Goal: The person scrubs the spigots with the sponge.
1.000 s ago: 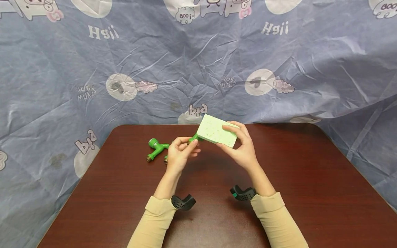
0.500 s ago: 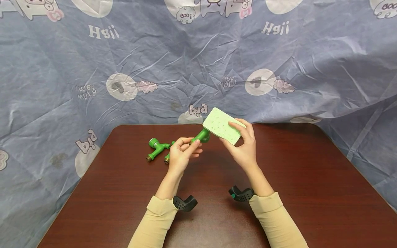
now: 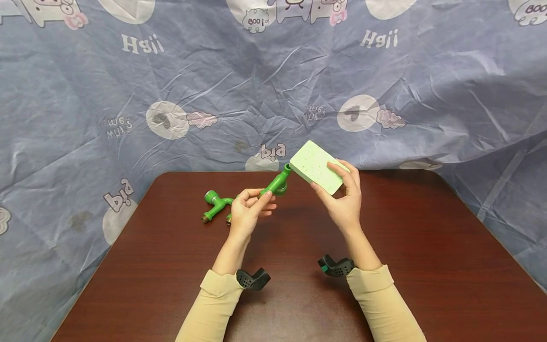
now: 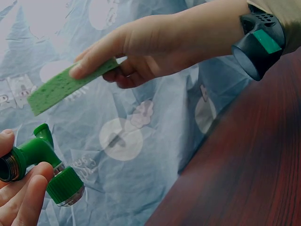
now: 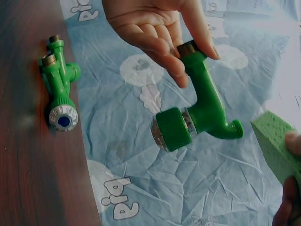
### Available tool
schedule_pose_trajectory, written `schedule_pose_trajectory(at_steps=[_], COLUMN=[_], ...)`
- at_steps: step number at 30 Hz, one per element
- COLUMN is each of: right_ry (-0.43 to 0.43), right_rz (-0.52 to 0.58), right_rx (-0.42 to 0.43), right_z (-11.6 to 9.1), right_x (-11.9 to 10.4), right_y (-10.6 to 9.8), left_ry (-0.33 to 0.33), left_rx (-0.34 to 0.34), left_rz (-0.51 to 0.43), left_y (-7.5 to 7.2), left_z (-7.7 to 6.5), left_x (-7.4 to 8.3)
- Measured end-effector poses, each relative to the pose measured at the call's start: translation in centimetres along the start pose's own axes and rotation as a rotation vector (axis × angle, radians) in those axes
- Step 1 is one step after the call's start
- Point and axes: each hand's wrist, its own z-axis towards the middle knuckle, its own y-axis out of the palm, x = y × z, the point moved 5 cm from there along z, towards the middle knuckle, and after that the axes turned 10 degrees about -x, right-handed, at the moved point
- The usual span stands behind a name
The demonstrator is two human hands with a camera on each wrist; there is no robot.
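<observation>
My left hand (image 3: 248, 209) pinches a green faucet (image 5: 209, 103) by its brass threaded end, holding it above the table. The faucet's spout points up and to the right in the head view, and its ribbed green knob (image 4: 66, 185) hangs below the body. Between thumb and fingers, my right hand (image 3: 345, 199) grips a light green sponge (image 3: 320, 166), tilted, with one corner close by the spout tip. A small gap shows between sponge and spout in the right wrist view.
On the brown table (image 3: 384, 228), left of my left hand, lie a green faucet (image 3: 218, 205) and another one (image 5: 59, 84) partly hidden by that hand. A printed blue-grey cloth (image 3: 256, 85) hangs behind the table. Each wrist wears a black camera mount (image 3: 253, 279).
The sponge in my right hand has moved up and right, off the faucet, so the spout it covered now shows. My left hand has stayed nearly in place.
</observation>
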Motion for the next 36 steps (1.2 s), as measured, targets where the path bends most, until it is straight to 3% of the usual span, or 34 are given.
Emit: schedule_pose_trajectory(at_steps=[4, 7, 14, 18, 27, 36], right_ry=[-0.039, -0.034, 0.079, 0.117, 0.183, 0.239], right_rz=[-0.072, -0.106, -0.006, 0.044, 0.046, 0.003], right_rx=[-0.065, -0.055, 0.048, 0.055, -0.054, -0.220], right_z=[-0.1, -0.2, -0.1, 0.0, 0.0, -0.2], right_x=[-0.4, -0.4, 0.9, 1.3, 1.7, 1.9], right_y=[0.7, 0.8, -0.4, -0.8, -0.1, 0.9], left_ry=[-0.004, -0.006, -0.013, 0.003, 0.020, 0.028], left_rx=[-0.017, -0.025, -0.023, -0.018, 0.008, 0.041], left_rz=[-0.003, -0.008, -0.011, -0.025, -0.021, -0.010], left_y=[0.2, 0.4, 0.4, 0.2, -0.1, -0.6], left_z=[-0.1, -0.1, -0.1, -0.1, -0.1, 0.0], left_x=[0.0, 0.0, 0.1, 0.4, 0.6, 0.5])
